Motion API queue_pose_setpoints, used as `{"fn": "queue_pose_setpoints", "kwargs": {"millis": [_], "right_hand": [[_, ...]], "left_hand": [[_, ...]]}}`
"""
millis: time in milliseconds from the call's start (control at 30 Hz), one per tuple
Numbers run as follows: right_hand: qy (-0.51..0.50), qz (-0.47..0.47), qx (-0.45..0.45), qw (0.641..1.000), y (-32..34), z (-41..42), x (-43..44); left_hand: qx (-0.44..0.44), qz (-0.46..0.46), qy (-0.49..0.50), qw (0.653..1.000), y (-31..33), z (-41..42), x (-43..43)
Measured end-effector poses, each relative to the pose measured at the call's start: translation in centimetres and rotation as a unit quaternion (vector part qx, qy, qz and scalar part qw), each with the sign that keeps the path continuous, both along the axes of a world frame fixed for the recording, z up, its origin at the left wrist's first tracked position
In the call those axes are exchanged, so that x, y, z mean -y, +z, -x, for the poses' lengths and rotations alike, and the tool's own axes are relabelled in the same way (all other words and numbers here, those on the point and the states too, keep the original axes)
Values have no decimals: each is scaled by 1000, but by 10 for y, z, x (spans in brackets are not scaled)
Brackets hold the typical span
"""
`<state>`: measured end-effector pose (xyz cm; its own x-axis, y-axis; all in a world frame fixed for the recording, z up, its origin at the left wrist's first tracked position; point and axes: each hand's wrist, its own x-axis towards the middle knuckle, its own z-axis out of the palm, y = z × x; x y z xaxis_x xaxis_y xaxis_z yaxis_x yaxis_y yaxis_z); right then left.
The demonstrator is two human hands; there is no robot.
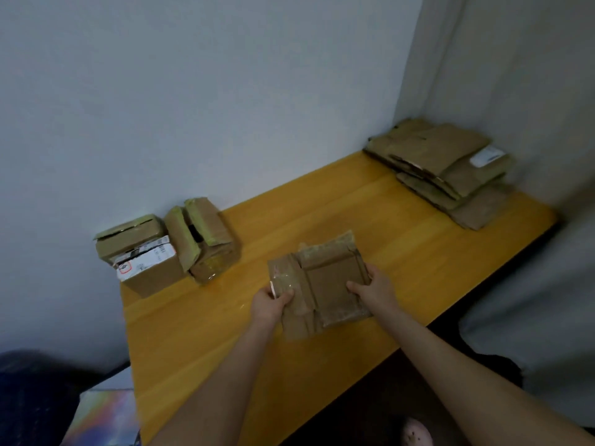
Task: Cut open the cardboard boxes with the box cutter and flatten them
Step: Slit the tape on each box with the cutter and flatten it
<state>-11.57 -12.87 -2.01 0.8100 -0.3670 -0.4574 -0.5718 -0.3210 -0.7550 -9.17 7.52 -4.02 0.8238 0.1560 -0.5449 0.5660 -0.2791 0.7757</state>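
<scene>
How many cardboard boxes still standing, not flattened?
2, far left by the wall: brown cardboard box with white label; green-taped brown cardboard box beside it. Others may hide behind.

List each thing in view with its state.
Held box: opened out, nearly flat.
Left hand: grips the box's left edge.
Right hand: grips its right edge.
Labelled box: standing, top flap lifted.
Green-taped box: standing, flaps open.
Flattened stack: piled at the far right corner of the table.

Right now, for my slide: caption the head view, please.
Left hand and right hand grip a flattened box over the table.
</scene>
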Motion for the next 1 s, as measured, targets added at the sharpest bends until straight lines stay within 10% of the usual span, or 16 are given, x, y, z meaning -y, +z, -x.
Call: {"fn": "queue_pose_setpoints", "kwargs": {"millis": [567,1000], "right_hand": [[-34,-17,91,995,43,-99,293],[-34,229,70,970,64,-270,416]], "left_hand": [[35,103,19,994,50,-98,299],[79,135,9,988,58,-294,429]]}}
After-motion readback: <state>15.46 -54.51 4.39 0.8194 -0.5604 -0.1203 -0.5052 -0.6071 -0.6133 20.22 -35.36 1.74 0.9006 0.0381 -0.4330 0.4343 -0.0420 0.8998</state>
